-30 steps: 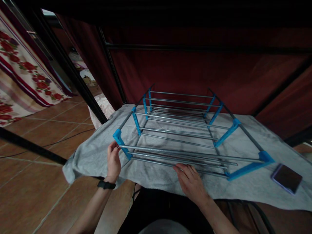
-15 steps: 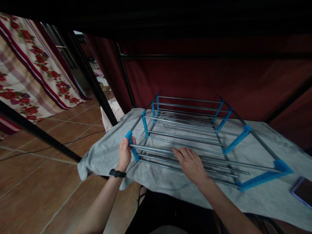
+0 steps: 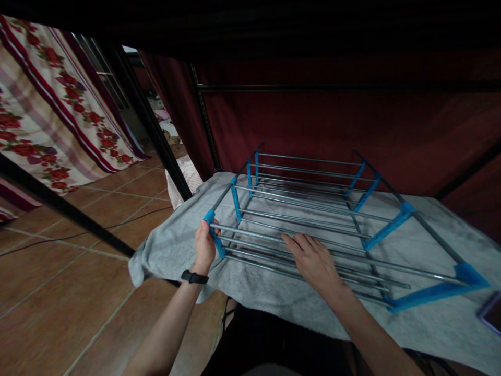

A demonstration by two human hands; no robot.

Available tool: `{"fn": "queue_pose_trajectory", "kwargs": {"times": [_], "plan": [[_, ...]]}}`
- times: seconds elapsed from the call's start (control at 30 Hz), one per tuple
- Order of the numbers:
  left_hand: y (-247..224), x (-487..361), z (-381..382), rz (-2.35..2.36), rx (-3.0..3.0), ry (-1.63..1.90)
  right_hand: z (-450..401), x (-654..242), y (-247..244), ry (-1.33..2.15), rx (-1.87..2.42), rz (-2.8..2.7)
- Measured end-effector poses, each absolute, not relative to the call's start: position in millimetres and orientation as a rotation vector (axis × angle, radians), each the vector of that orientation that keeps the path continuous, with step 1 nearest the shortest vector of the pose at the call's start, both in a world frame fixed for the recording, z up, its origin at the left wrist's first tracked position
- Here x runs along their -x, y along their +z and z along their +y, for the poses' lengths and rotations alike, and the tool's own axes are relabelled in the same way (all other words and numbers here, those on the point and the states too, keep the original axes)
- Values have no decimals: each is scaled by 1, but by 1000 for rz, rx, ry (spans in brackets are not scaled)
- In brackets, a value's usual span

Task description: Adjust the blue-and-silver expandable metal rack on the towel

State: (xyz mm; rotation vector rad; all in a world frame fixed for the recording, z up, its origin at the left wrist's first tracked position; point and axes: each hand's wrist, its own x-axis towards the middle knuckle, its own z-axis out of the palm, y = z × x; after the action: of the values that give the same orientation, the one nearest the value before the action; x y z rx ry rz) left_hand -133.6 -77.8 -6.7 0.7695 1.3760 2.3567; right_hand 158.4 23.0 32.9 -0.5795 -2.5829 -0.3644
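A shoe rack of thin metal tubes and blue plastic brackets [image 3: 434, 296] lies on a grey blanket. At its near left corner my left hand [image 3: 204, 244], with a black band on the wrist, is closed around a blue bracket [image 3: 210, 215] and the end of the front tube. My right hand [image 3: 313, 261] rests over the middle of that front metal tube [image 3: 254, 236], fingers bent across it and the thumb side toward the left. Its palm and fingertips are partly hidden. Several more tubes run below and behind, and one loose-looking tube end [image 3: 407, 285] shows near the right.
A phone [image 3: 491, 313] lies at the right edge of the blanket [image 3: 270, 300]. Black metal posts [image 3: 156, 130] stand at the left, with a dark beam overhead. A dark red curtain [image 3: 313, 120] hangs behind. Floral cloth [image 3: 58, 115] hangs over the tiled floor [image 3: 50, 292].
The view has shifted slightly, so most things appear a little further right. The rack's near right corner appears lower and further right. Both hands keep their places on the rack.
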Motion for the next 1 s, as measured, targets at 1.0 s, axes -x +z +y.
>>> {"fn": "queue_pose_trajectory", "kwargs": {"times": [1.0], "plan": [[-7,136,-78,1542,-743,2295,22,-156,43,-233,609,-2601]]}}
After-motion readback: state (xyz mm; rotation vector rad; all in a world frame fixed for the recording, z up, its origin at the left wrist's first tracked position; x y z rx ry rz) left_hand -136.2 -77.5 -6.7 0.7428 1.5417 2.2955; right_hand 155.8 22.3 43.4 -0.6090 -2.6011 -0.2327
